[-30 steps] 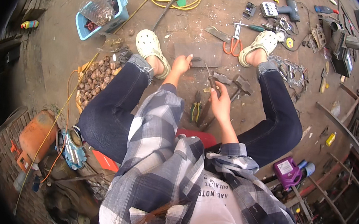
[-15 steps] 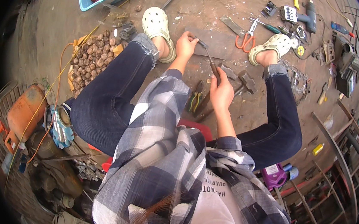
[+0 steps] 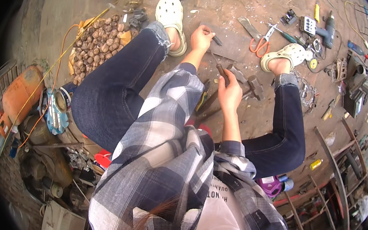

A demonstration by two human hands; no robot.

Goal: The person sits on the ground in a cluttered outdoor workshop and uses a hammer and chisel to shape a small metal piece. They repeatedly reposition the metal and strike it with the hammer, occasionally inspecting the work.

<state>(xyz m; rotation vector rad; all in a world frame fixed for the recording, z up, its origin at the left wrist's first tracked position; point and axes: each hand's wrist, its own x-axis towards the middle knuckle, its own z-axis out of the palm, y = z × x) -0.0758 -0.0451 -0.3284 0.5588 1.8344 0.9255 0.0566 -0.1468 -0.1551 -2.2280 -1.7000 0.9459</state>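
Note:
Pinched in my left hand point(image 3: 201, 37) is a short dark rod-like piece point(image 3: 217, 40), its end pointing down to the right over a flat metal plate point(image 3: 232, 45). My right hand point(image 3: 230, 95) is closed around the brown handle of a thin-shafted tool point(image 3: 222, 72), which looks like a screwdriver or awl. Its shaft points up toward the left hand, apart from the dark piece. Just beyond the right hand lie a hammer point(image 3: 255, 87) and another metal tool head point(image 3: 237, 74). Pliers point(image 3: 203, 95) lie partly hidden behind my left sleeve.
Walnuts point(image 3: 100, 45) lie heaped at the left. Orange-handled scissors point(image 3: 260, 45) and a broad blade point(image 3: 249, 27) rest beside my right shoe point(image 3: 285, 57). A heat-gun-like tool point(image 3: 328, 32) lies farther right. A metal rack point(image 3: 333, 173) stands at the lower right.
My left hand has moved up and right with the dark piece, which has come apart from the tool's shaft. The right hand keeps its grip. The whole view has shifted slightly.

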